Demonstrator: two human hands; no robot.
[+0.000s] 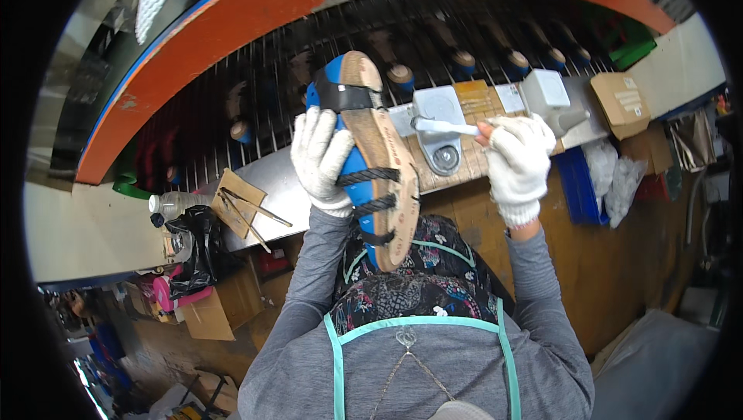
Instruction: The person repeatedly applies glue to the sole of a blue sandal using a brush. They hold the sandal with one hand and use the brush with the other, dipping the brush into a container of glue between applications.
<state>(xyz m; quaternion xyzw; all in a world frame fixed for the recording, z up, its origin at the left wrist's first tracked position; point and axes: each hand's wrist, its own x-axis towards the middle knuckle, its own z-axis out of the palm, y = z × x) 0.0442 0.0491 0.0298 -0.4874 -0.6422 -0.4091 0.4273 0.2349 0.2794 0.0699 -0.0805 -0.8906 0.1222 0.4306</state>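
- A strapped sandal (371, 165) on a blue last sits upright and slightly tilted in the left hand (321, 158), tan sole facing right, black straps crossing its edge; the gloved grip is clamped round its blue side.
- Right of that grip, the right hand (517, 161), also in a white glove, pinches a white-handled brush (443, 126), whose handle points left toward the sandal's sole.
- Just beyond both grips, a small round metal pot (445, 155) rests on the wooden bench (464, 169), under the brush.
- Farther out, a rack of dark rods with blue-tipped pegs (464, 60) curves under an orange rim (232, 25).
- Left of the sandal grip, a cardboard piece with thin metal tools (244, 207) lies on a steel shelf, near a plastic bottle (174, 203).
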